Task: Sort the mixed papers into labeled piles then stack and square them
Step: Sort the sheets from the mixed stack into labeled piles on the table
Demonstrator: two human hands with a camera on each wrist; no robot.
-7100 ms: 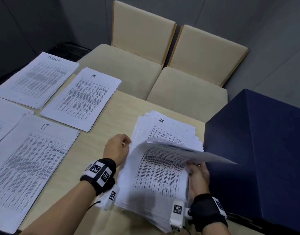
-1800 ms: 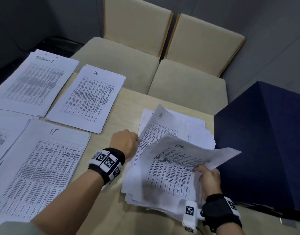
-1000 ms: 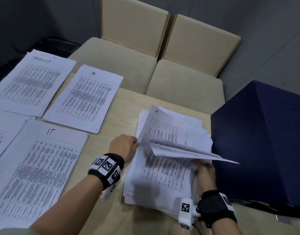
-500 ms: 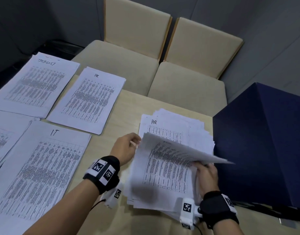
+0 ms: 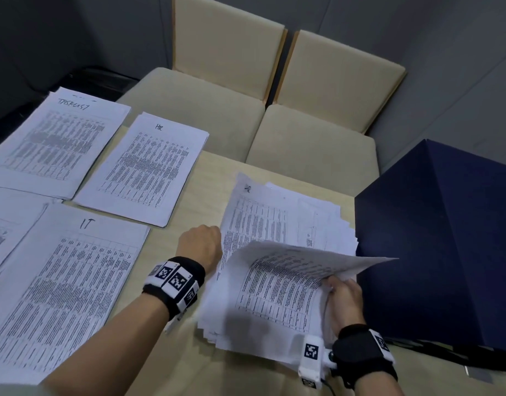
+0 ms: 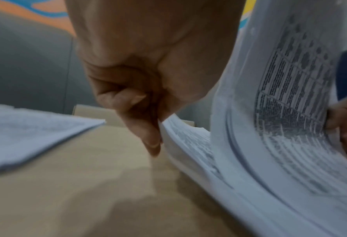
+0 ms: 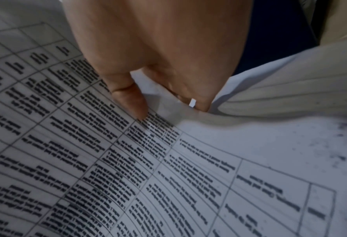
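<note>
The mixed stack (image 5: 277, 281) lies near right on the table (image 5: 194, 181), against the blue box (image 5: 446, 238). Half a second ago an HR sheet lay flat on its far half; now another sheet has flipped over there, so the search for labels goes on. The right hand (image 5: 344, 295) pinches the lifted sheets' right edge, thumb on top. The left hand (image 5: 200, 244), curled, holds the stack's left edge. The HR pile (image 5: 149, 167), IT pile (image 5: 60, 281) and tasklist pile (image 5: 54, 138) lie unchanged at left.

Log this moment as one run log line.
phase: sorting | right hand: lifting white printed sheets off mixed paper stack | left hand: at stack's left edge
</note>
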